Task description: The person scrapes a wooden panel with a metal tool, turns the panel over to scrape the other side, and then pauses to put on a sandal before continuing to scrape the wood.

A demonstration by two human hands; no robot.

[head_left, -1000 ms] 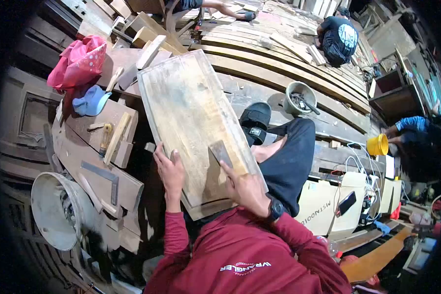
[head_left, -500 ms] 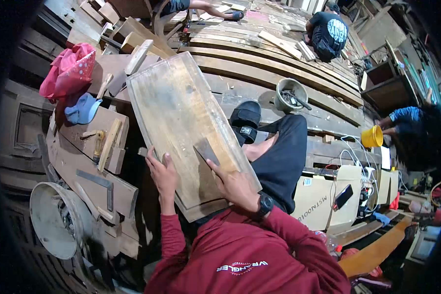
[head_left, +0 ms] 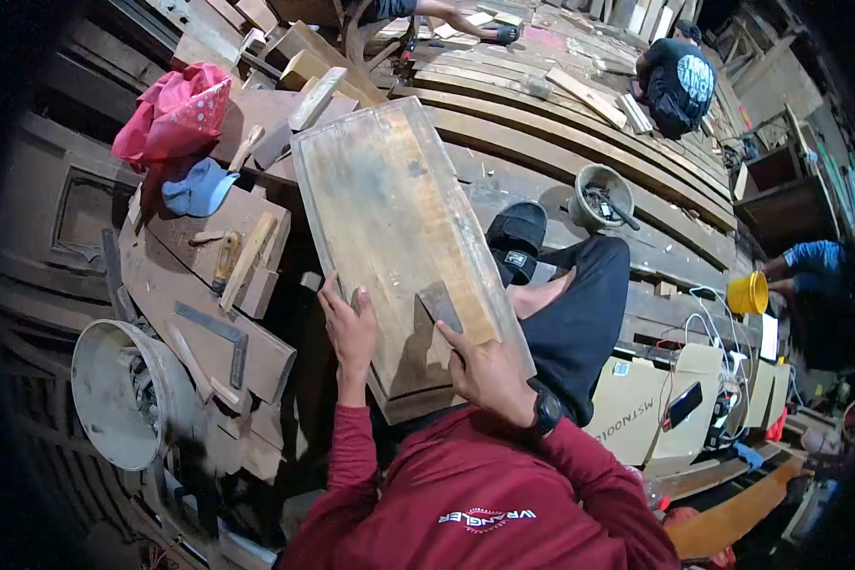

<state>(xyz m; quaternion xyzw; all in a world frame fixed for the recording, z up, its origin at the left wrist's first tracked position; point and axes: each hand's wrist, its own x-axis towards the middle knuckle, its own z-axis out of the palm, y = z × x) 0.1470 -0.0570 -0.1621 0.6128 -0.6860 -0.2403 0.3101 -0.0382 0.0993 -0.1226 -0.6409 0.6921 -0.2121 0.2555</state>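
A wide wooden panel with a bevelled border lies slanted across my lap, its far end toward the workbench. My left hand is closed at the panel's left edge, with the thumb on the top face. In my right hand is a flat, dark rectangular scraper-like plate, its face close over the lower right part of the panel. The index finger stretches along the plate. Dark shadow falls on the wood beside it.
On the left bench are a metal square, a wooden-handled chisel, a blue cap and a red bag. A white bucket stands below. A grey pail, cardboard, a phone and several people surround me.
The whole scene has shifted right in view as the camera turned. Both hands keep nearly the same places on the panel, and the right hand still holds the plate.
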